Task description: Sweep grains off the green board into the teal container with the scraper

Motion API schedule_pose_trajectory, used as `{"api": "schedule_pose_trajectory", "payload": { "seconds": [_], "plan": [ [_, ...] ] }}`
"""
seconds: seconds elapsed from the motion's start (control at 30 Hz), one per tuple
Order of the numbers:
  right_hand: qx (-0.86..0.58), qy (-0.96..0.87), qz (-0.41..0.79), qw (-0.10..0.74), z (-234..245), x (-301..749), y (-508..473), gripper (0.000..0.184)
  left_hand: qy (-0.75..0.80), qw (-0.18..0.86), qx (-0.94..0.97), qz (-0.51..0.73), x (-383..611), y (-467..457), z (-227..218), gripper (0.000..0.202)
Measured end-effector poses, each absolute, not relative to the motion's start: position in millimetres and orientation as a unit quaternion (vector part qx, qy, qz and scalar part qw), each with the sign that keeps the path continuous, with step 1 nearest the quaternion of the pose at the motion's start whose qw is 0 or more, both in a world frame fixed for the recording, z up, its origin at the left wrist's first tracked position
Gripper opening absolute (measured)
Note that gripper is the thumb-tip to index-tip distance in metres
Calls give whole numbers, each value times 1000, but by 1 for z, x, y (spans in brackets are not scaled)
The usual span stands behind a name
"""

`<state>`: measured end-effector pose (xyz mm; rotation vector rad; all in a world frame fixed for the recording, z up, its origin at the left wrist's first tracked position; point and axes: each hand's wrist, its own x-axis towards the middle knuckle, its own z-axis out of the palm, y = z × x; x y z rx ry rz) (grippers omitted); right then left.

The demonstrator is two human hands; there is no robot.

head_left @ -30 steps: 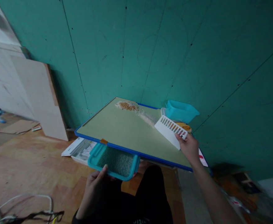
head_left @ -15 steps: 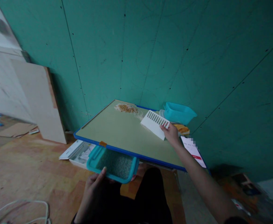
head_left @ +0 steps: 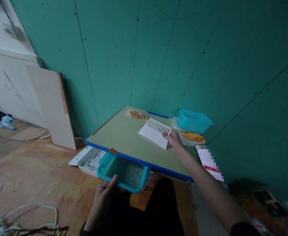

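My left hand [head_left: 104, 193] grips the near rim of a teal plastic container [head_left: 147, 175], its thumb over the edge. Fine pale grains [head_left: 128, 172] lie in the container, which sits just below the table's front edge. My right hand [head_left: 174, 141] is closed on the end of a white slotted scraper [head_left: 154, 134]. The scraper's straight lower edge is against the table top [head_left: 109, 131], with a thin line of fine grains along it. A pile of tan beans [head_left: 137, 114] with pale grains around it lies near the back of the table.
An empty teal tub [head_left: 194, 121] stands at the back right, by a clear lid. A clear tray with a yellow-orange item [head_left: 193, 137] and a phone [head_left: 210, 164] lie at the right. An open white box [head_left: 88, 160] is beneath the table; cables [head_left: 43, 206] are on the floor.
My right hand has moved the scraper left and toward the front edge of the table. The left hand keeps the container in place. The camera view has shifted slightly left.
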<state>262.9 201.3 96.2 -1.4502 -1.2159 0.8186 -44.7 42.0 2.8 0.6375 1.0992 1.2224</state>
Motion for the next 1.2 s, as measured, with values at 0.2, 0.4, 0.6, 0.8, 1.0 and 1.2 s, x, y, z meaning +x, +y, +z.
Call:
{"api": "schedule_pose_trajectory", "payload": {
  "seconds": [0.2,0.4,0.6,0.8,1.0,1.2],
  "plan": [
    [-584,-508,381,505,93,233,201,37,465,643,285,538,-43,42,6,47],
    [-569,-507,404,506,87,209,200,35,457,638,295,545,-41,41,7,48],
    [-571,-452,458,510,109,216,187,42,449,641,297,547,-42,41,7,46],
    [-590,-422,401,560,115,273,152,45,456,633,306,545,-45,42,0,48],
    [-599,-419,407,548,100,287,126,49,454,643,296,541,-47,44,-6,45],
    [-575,-449,429,533,99,263,120,46,461,630,319,537,-45,41,6,47]
  ]
}}
